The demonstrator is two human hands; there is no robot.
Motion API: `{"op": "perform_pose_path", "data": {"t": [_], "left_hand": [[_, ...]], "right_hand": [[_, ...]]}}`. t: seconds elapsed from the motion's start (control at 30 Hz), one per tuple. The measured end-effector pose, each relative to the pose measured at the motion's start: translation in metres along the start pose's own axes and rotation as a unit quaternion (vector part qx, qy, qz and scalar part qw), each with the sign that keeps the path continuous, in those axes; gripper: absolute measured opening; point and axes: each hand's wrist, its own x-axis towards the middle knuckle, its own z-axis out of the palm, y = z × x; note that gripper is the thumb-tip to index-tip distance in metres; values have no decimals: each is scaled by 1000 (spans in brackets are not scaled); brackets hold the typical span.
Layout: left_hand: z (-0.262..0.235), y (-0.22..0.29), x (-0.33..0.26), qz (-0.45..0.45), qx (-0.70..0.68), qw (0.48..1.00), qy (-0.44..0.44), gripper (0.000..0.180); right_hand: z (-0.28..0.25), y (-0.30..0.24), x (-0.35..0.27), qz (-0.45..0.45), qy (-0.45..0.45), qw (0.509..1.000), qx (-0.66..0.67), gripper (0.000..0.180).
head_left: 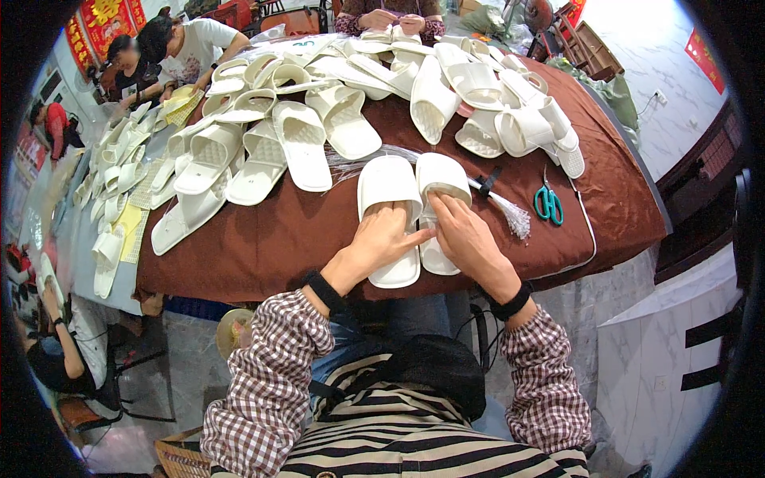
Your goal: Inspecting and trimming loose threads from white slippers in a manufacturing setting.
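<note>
Two white slippers lie side by side, soles down, on the brown cloth in front of me. My left hand (388, 237) rests on the left slipper (388, 187), fingers spread toward the gap between the pair. My right hand (464, 236) lies on the right slipper (441, 177), with its fingertips at the strap's edge. Neither hand is closed around anything that I can see. Beside the right slipper lies a bundle of clear plastic tag fasteners (512, 213) with a black tagging tool (488, 182).
Green-handled scissors (548, 204) lie to the right on the brown cloth (287, 231). Many white slippers (303, 143) are piled across the far half of the table. Other people sit at the far side and the left. A white cabinet (677, 350) stands at my right.
</note>
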Motion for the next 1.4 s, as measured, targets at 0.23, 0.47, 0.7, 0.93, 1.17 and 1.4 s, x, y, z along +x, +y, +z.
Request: {"op": "perform_pose_path", "data": {"t": [0.23, 0.47, 0.7, 0.93, 1.17, 1.4], "left_hand": [[6, 1, -2, -12, 13, 1000, 22, 68], [19, -7, -1, 61, 54, 986, 144, 57], [11, -17, 1, 11, -27, 1000, 10, 70], [-7, -17, 7, 85, -87, 993, -10, 88], [8, -15, 7, 8, -79, 997, 14, 81], [15, -1, 5, 14, 16, 995, 99, 64]], "right_hand": [[-48, -29, -31, 14, 121, 992, -30, 19], [-52, -49, -45, 18, 65, 997, 47, 17], [-32, -22, -29, 57, 62, 994, 66, 16], [-2, 10, 3, 41, 30, 999, -10, 25], [12, 4, 20, 61, -57, 991, -103, 48], [10, 5, 15, 61, -33, 994, -79, 50]]}}
